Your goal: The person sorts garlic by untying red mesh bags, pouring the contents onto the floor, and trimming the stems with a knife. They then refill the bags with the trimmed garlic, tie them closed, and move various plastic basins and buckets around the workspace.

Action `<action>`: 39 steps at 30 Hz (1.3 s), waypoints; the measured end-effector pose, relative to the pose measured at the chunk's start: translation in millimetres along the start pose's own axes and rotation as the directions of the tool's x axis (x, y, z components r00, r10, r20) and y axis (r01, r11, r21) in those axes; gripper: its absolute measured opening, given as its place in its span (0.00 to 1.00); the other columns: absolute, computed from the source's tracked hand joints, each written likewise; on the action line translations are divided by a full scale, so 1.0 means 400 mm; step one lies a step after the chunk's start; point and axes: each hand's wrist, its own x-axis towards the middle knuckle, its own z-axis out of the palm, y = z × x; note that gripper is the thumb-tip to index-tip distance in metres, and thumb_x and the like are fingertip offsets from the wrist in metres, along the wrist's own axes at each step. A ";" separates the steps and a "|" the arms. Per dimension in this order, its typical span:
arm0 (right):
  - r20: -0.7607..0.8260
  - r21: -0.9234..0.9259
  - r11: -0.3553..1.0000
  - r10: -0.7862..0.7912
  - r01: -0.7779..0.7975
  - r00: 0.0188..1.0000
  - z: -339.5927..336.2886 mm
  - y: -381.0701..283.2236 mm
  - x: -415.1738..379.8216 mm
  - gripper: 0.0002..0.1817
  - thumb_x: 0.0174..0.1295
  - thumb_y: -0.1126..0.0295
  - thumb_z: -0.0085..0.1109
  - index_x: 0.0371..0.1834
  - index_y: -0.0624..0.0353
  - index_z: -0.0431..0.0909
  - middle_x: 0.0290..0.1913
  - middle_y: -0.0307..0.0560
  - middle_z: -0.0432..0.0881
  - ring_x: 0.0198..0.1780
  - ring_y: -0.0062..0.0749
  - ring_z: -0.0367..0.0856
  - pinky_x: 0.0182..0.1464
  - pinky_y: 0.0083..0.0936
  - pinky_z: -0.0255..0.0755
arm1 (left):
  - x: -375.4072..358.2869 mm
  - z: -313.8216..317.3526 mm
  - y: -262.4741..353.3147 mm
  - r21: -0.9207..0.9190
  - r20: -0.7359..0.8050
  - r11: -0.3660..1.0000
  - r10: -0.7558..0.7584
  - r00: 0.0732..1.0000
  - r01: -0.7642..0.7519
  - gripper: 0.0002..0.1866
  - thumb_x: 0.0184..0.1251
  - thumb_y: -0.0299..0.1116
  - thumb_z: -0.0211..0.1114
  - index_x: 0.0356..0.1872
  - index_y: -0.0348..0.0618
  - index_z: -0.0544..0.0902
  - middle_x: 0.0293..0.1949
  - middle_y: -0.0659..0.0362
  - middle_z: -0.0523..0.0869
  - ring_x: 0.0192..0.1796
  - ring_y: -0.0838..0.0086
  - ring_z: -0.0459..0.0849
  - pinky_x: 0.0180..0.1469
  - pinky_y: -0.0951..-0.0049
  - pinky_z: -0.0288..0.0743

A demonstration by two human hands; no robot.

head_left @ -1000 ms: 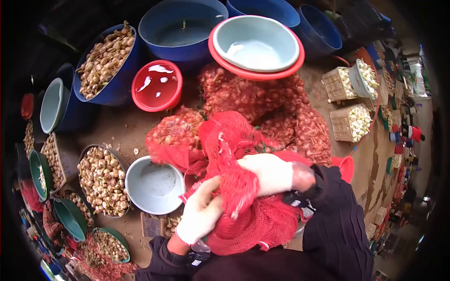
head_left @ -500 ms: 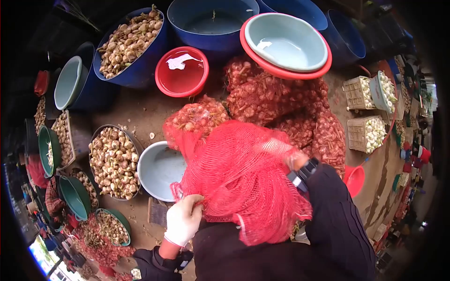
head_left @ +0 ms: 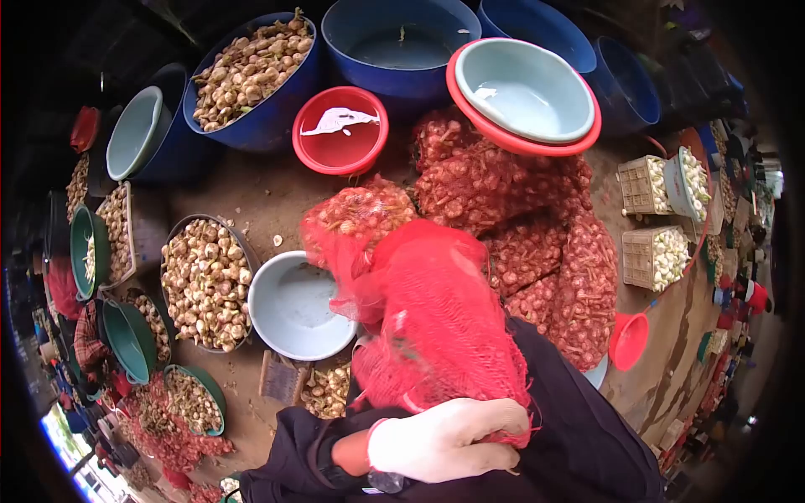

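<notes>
My left hand (head_left: 457,436), in a white glove, is closed on the bunched lower edge of a red mesh bag (head_left: 444,293) above my lap. The bag's loose netting stretches forward across the middle of the view. A pale shape shows faintly through the mesh; I cannot make out whether it is my right hand, which the netting hides. Just beyond the bag lies a filled red net bag of garlic (head_left: 360,210). To the left of the netting stands a light grey basin (head_left: 302,314).
More filled garlic sacks (head_left: 511,189) lie ahead, with a red-rimmed grey basin (head_left: 524,88) on them. A tub of garlic bulbs (head_left: 208,285) stands left. Blue tubs (head_left: 402,38) and a red basin (head_left: 340,138) are at the back, crates of peeled garlic (head_left: 650,260) at right.
My left hand has moved right, across my lap, with the mesh edge. My right hand and its watch, visible before at the bag's right side, are now hidden. The netting has drawn narrower.
</notes>
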 end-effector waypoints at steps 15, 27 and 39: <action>0.151 0.544 0.835 -0.006 -0.078 0.989 0.128 -0.036 -0.263 0.30 0.71 0.70 0.47 0.75 0.55 0.50 0.70 0.47 0.62 0.69 0.33 0.62 0.63 0.37 0.67 | -0.055 -0.019 -0.210 -0.497 -0.484 0.867 -0.306 0.820 0.031 0.13 0.69 0.30 0.61 0.49 0.36 0.73 0.45 0.60 0.80 0.46 0.80 0.78 0.50 0.76 0.73; 0.145 0.587 0.802 -0.240 0.112 0.960 0.084 -0.058 -0.292 0.29 0.72 0.67 0.43 0.75 0.55 0.49 0.71 0.48 0.61 0.68 0.34 0.64 0.67 0.34 0.63 | -0.032 0.048 -0.084 -0.443 -0.224 0.894 -0.184 0.957 0.068 0.09 0.61 0.24 0.62 0.41 0.38 0.75 0.31 0.62 0.78 0.31 0.79 0.77 0.33 0.81 0.72; 0.459 0.879 0.203 -0.122 -0.430 0.880 0.065 -0.036 -0.231 0.27 0.74 0.66 0.40 0.74 0.57 0.51 0.72 0.50 0.58 0.69 0.37 0.63 0.71 0.34 0.59 | -0.090 -0.176 0.010 -0.042 -0.973 0.810 0.100 0.209 -0.585 0.15 0.62 0.28 0.58 0.50 0.36 0.73 0.33 0.62 0.78 0.40 0.78 0.79 0.40 0.77 0.75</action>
